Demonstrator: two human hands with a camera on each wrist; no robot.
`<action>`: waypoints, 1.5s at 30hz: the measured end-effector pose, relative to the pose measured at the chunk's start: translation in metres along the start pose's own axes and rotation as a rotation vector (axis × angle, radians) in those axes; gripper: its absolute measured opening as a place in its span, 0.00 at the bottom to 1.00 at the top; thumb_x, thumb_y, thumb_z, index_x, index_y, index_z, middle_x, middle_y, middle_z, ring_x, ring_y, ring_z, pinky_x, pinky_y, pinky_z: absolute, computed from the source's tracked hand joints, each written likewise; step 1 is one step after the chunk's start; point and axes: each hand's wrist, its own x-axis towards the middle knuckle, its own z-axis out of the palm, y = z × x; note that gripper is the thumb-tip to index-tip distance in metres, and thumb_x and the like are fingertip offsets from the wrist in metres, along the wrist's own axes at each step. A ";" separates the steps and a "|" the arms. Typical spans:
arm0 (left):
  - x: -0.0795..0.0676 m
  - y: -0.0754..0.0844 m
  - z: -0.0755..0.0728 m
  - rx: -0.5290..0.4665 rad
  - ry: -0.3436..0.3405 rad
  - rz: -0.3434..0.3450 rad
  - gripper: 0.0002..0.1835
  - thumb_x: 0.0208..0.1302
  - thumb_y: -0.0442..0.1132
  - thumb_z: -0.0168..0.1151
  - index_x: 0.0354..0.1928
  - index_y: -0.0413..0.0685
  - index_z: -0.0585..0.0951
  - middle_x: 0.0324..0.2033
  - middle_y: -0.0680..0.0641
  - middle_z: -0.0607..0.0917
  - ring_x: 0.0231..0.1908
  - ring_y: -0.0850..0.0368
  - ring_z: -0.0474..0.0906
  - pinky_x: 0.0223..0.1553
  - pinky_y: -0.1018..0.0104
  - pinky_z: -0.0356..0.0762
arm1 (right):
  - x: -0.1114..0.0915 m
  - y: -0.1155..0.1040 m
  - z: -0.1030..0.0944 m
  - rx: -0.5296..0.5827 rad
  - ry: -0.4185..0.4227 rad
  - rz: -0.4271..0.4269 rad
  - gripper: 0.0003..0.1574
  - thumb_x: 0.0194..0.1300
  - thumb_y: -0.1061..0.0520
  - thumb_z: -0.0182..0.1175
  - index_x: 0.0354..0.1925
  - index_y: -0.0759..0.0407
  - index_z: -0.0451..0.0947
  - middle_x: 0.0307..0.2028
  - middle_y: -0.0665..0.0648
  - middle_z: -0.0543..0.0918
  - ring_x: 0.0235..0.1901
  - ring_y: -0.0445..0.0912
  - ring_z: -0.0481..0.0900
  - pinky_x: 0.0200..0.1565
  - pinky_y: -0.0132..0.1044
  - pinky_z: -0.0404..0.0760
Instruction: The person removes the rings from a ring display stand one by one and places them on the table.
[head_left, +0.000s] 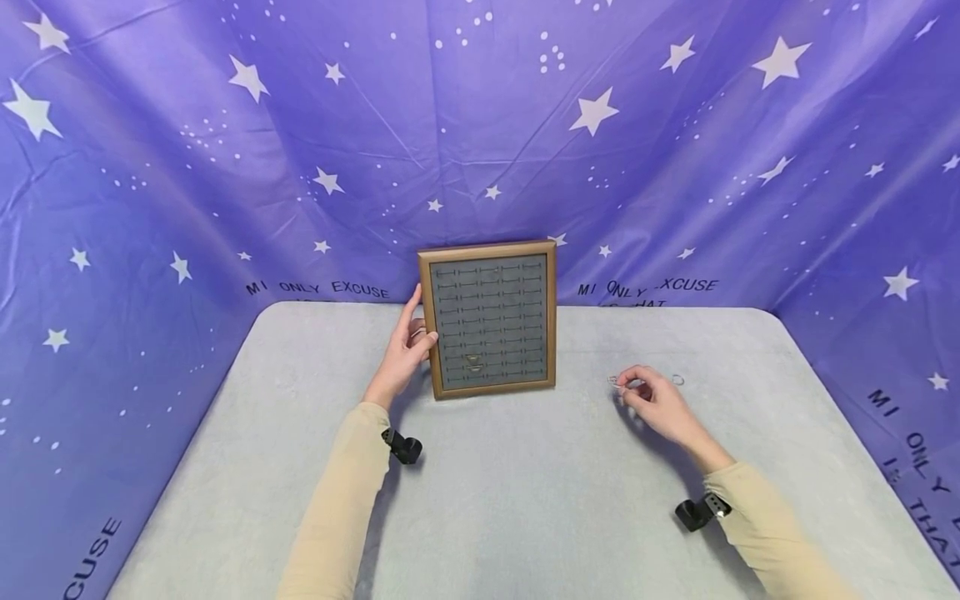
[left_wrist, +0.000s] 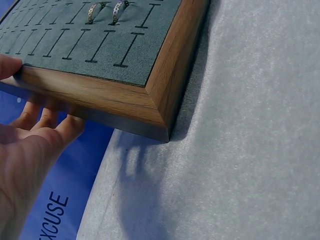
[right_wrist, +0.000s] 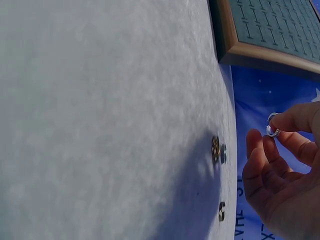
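A wooden-framed ring display [head_left: 487,325] with a grey slotted pad stands tilted up at the back middle of the table. My left hand [head_left: 405,354] grips its left edge, thumb on the front of the frame and fingers behind. Two rings [left_wrist: 119,11] sit in slots low on the pad. Off to the right of the display, my right hand [head_left: 656,404] pinches a silver ring [right_wrist: 272,131] between thumb and fingertips, above the table. Loose on the tabletop near that hand lie a dark patterned ring [right_wrist: 215,149] and other small rings [right_wrist: 221,211].
The pale grey table [head_left: 525,500] ends against a purple star-printed cloth [head_left: 465,125] that rises behind and on both sides. Another loose ring shape [head_left: 678,380] shows beyond the right hand. Each sleeve carries a small black wrist camera [head_left: 405,447].
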 end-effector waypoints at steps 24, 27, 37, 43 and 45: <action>-0.001 0.002 0.002 0.025 0.016 -0.026 0.42 0.69 0.24 0.50 0.77 0.58 0.46 0.50 0.40 0.72 0.40 0.56 0.72 0.29 0.69 0.68 | -0.006 0.043 -0.023 -0.133 0.064 0.000 0.05 0.64 0.69 0.56 0.40 0.68 0.75 0.30 0.61 0.78 0.20 0.44 0.75 0.19 0.35 0.74; -0.001 0.001 0.002 0.012 0.018 -0.018 0.42 0.68 0.23 0.49 0.77 0.59 0.46 0.48 0.41 0.73 0.37 0.57 0.71 0.28 0.70 0.67 | -0.008 0.044 -0.024 -0.171 0.076 -0.029 0.05 0.62 0.71 0.57 0.38 0.68 0.76 0.33 0.61 0.77 0.22 0.41 0.74 0.21 0.33 0.73; -0.002 0.001 0.003 0.012 0.016 -0.020 0.42 0.69 0.24 0.49 0.77 0.59 0.45 0.50 0.38 0.73 0.39 0.56 0.72 0.30 0.69 0.69 | -0.016 0.053 -0.026 -0.233 0.098 -0.052 0.06 0.60 0.71 0.61 0.36 0.65 0.77 0.33 0.58 0.77 0.26 0.40 0.73 0.26 0.32 0.73; -0.001 -0.001 0.003 -0.001 0.017 -0.023 0.42 0.68 0.23 0.49 0.77 0.59 0.46 0.49 0.40 0.72 0.35 0.57 0.70 0.28 0.69 0.66 | -0.018 0.058 -0.030 -0.282 0.097 -0.046 0.05 0.60 0.69 0.62 0.35 0.62 0.78 0.33 0.55 0.78 0.29 0.40 0.73 0.31 0.33 0.71; -0.001 -0.001 0.003 -0.003 0.015 -0.025 0.42 0.68 0.23 0.49 0.77 0.59 0.46 0.49 0.40 0.72 0.35 0.57 0.70 0.28 0.70 0.66 | -0.019 0.059 -0.031 -0.293 0.096 -0.044 0.05 0.60 0.69 0.62 0.35 0.62 0.78 0.32 0.55 0.78 0.28 0.40 0.73 0.31 0.34 0.71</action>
